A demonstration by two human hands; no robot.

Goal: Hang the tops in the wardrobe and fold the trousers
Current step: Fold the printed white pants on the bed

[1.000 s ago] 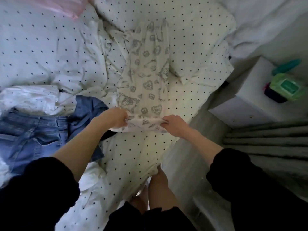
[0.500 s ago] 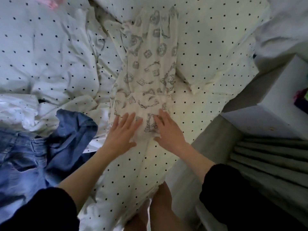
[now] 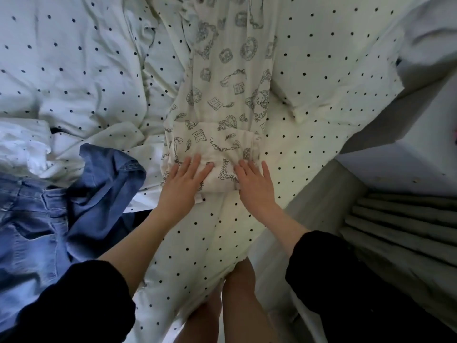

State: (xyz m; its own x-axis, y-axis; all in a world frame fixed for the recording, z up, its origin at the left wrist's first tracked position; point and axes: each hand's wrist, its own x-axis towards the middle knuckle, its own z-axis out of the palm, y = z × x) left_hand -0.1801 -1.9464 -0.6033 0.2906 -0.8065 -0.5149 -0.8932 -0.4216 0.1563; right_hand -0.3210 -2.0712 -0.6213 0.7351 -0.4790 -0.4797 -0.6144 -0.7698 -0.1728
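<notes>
Both hands, left hand [image 3: 184,183] and right hand [image 3: 254,184], press flat-fingered on the printed trousers [image 3: 222,100] stretching away beyond them; soft, light, best pinched at the folded edge.

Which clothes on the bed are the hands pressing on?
The cream printed trousers, with little drawings on them. The left hand and right hand lie flat on their folded end. The blue jeans and denim garment lie untouched.

Two hands, the left hand [image 3: 181,185] and right hand [image 3: 256,186], press flat on one pair of printed trousers [image 3: 222,100]. Left of them lie one pair of jeans [image 3: 32,219] and one white garment [image 3: 22,147].
</notes>
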